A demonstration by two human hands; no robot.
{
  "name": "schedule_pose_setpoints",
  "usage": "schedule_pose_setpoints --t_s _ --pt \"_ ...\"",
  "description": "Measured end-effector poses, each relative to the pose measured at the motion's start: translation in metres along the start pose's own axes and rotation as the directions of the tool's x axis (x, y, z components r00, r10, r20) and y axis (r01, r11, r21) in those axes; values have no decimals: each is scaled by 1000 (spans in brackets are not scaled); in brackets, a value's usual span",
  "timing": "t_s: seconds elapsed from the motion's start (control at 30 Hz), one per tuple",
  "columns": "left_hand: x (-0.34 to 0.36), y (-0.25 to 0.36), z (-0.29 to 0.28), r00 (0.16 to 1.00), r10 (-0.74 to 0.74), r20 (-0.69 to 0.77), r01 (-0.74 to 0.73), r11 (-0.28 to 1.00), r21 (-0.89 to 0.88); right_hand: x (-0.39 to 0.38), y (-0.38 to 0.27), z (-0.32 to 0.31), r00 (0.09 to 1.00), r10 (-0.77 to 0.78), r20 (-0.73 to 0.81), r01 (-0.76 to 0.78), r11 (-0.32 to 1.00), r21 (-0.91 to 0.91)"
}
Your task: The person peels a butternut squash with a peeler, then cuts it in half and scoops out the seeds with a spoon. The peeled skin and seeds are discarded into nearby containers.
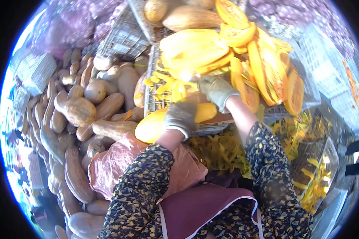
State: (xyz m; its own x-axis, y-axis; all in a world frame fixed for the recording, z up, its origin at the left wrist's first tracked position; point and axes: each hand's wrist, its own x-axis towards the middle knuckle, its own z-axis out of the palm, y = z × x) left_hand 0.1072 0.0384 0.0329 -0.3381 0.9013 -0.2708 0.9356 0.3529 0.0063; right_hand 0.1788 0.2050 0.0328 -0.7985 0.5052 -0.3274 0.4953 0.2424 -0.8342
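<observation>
Though right hand [219,90] unclear in grip, left hand [180,116] round crosswise squash [150,127], neck [206,112] rightward.

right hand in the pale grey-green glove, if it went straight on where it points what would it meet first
The right hand would probably meet the long, smooth, peeled orange squash pieces ahead and slightly left; glare beside it hides the depth, so it might pass over them.

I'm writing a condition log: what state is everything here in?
Near squash: peeled
Left hand: gloved, closed over it
Right hand: gloved, grip unclear in glare
Squashes heaped at left: unpeeled
Halved squashes: cut open, insides showing
Gridded crate: bearing squashes, peelings
Peelings below: loose strips, heaped
Pink sheet: creased
Maroon apron: worn
</observation>
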Motion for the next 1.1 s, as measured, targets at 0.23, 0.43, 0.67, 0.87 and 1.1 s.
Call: schedule_pose_setpoints --t_s 0.23,0.43,0.67,0.87,1.1 --pt "1 -8 20 992 67 -107 -61 996 65 98 -49 95 899 -57 435 415 436 -799" --pt "5 -6 23 927 135 -349 -109 990 94 42 -29 79 869 -452 201 454 569 -686" --pt "3 1 -4 996 91 22 -93 987 131 -166 94 -7 704 170 -689 -489 820 -298" --pt "-4 8 -1 999 53 11 -54 984 171 -185 119 -30 906 271 -326 -408 764 -500" --pt "-11 11 -10 999 51 5 -51 989 140 -226 103 14 882 334 -334 -453 797 -399"
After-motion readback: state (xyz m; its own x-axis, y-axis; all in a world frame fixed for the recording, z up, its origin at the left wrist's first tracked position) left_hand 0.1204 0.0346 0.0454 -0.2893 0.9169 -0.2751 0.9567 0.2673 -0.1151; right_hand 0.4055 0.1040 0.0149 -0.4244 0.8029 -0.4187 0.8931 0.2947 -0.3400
